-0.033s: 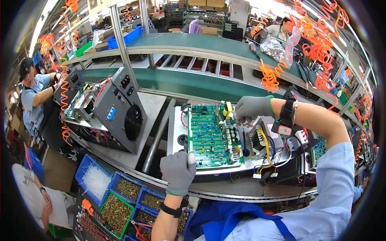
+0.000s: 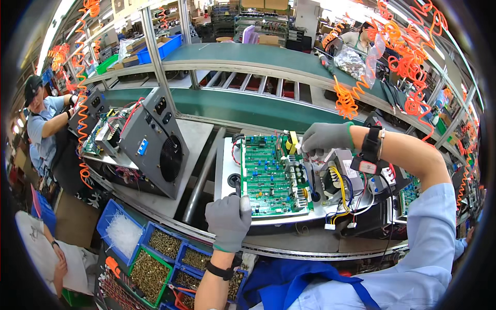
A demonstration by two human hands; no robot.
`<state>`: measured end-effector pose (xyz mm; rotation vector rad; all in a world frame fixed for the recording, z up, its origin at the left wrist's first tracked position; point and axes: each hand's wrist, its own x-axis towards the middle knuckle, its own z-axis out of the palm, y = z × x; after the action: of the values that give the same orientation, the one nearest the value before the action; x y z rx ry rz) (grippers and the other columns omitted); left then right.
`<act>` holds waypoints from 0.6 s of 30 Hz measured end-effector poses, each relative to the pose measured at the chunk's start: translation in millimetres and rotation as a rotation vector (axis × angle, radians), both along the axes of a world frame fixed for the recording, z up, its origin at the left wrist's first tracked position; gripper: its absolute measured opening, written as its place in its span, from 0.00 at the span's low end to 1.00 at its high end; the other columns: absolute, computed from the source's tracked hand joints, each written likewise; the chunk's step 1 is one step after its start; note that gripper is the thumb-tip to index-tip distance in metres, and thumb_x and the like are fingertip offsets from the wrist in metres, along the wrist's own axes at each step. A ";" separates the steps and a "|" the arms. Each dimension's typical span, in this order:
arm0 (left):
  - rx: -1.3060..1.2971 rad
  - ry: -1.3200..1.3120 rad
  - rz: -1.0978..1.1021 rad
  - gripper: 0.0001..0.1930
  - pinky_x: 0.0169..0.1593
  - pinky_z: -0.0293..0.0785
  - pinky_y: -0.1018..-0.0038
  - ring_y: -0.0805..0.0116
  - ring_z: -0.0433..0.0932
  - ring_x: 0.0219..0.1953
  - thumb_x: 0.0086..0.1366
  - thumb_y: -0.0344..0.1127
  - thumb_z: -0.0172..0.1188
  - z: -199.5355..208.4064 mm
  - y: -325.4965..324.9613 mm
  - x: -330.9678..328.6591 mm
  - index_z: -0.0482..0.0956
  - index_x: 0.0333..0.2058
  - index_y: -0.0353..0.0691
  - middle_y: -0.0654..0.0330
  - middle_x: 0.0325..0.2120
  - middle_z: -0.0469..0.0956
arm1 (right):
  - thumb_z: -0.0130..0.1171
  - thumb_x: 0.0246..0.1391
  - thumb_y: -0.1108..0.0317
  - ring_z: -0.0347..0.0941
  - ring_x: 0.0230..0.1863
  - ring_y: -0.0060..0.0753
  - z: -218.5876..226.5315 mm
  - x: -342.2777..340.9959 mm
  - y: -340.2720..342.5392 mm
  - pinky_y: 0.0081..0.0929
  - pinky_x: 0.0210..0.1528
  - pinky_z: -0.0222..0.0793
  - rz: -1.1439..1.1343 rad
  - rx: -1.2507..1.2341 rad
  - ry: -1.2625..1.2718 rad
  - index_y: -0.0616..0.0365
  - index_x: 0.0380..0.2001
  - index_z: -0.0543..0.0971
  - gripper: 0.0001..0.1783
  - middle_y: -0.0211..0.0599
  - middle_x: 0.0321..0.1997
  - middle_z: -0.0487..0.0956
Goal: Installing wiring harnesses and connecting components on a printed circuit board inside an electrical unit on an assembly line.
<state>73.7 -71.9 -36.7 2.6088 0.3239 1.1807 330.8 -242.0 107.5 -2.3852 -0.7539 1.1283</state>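
Note:
A green circuit board [image 2: 268,178], crowded with small parts, lies on a pale metal plate [image 2: 223,165] in front of me. At the plate's near left corner, my left hand [image 2: 229,222] in a grey glove is closed at the edge, its thumb beside the board. Just in front of its fingers is a black round grommet [image 2: 234,180]. My gloved right hand [image 2: 326,139] reaches over the far right side, fingers curled down next to a yellow component [image 2: 292,142]; what they pinch is hidden. Near it sit a transformer [image 2: 330,178] and loose yellow wires [image 2: 341,194].
Left of the plate stands a grey chassis [image 2: 155,139] with a round fan opening. Blue bins [image 2: 164,243] and a green bin [image 2: 150,276] of screws are at the near left. Green conveyor [image 2: 232,106] runs behind. Orange coiled hoses [image 2: 346,103] hang right. A co-worker [image 2: 46,119] works at left.

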 end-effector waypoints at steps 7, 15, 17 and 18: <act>0.044 -0.001 0.029 0.14 0.27 0.58 0.63 0.57 0.67 0.17 0.59 0.40 0.58 1.0 -0.4 -0.3 0.66 0.19 0.44 0.59 0.14 0.65 | 0.55 0.56 0.69 0.70 0.18 0.17 11.5 -2.3 -20.4 0.15 0.17 0.63 -0.107 0.167 0.308 0.67 0.32 0.80 0.10 0.33 0.22 0.77; 0.027 -0.027 0.025 0.14 0.27 0.58 0.63 0.57 0.66 0.18 0.58 0.40 0.57 -0.1 1.0 0.9 0.65 0.19 0.44 0.58 0.14 0.64 | 0.55 0.56 0.78 0.80 0.30 0.26 4.9 0.9 -15.8 0.20 0.33 0.80 -0.252 0.362 0.464 0.74 0.43 0.75 0.12 0.48 0.35 0.81; 0.020 -0.014 0.016 0.14 0.28 0.58 0.63 0.57 0.67 0.18 0.58 0.40 0.57 2.8 1.1 1.2 0.65 0.19 0.43 0.58 0.14 0.65 | 0.57 0.55 0.79 0.81 0.36 0.31 8.4 0.2 -14.3 0.24 0.41 0.81 -0.237 0.394 0.510 0.75 0.43 0.75 0.13 0.54 0.41 0.80; 0.016 -0.010 0.023 0.14 0.28 0.58 0.63 0.57 0.67 0.18 0.58 0.40 0.57 3.7 1.2 0.5 0.65 0.19 0.43 0.58 0.14 0.65 | 0.57 0.55 0.79 0.81 0.36 0.31 9.7 -0.9 -12.1 0.24 0.41 0.81 -0.232 0.387 0.514 0.75 0.43 0.75 0.13 0.54 0.41 0.80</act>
<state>74.2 -70.8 -33.1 2.6184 0.3451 1.2084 329.9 -254.1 117.1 -1.7075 -0.4512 1.2813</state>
